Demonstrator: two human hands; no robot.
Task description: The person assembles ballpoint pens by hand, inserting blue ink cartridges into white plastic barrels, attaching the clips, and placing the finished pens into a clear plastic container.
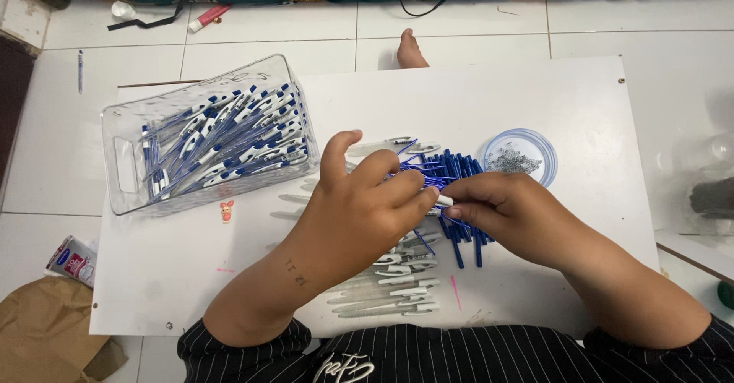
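My left hand [359, 211] and my right hand [497, 211] meet over the middle of a white board [535, 100]. Together they pinch a small white pen part [443, 199] between their fingertips; whether it is a whole pen is hidden by my fingers. Under and behind my hands lies a pile of blue pen parts [455, 169]. A row of clear and white pen barrels [397, 287] lies on the board below my left hand. A clear plastic bin [122, 169] at the left holds several assembled blue and white pens [229, 142].
A round clear lid with small metal springs [520, 157] sits at the right of the pile. A foot [410, 50] rests beyond the board's far edge. A crumpled brown paper bag [42, 337] and a small packet [73, 261] lie at the lower left.
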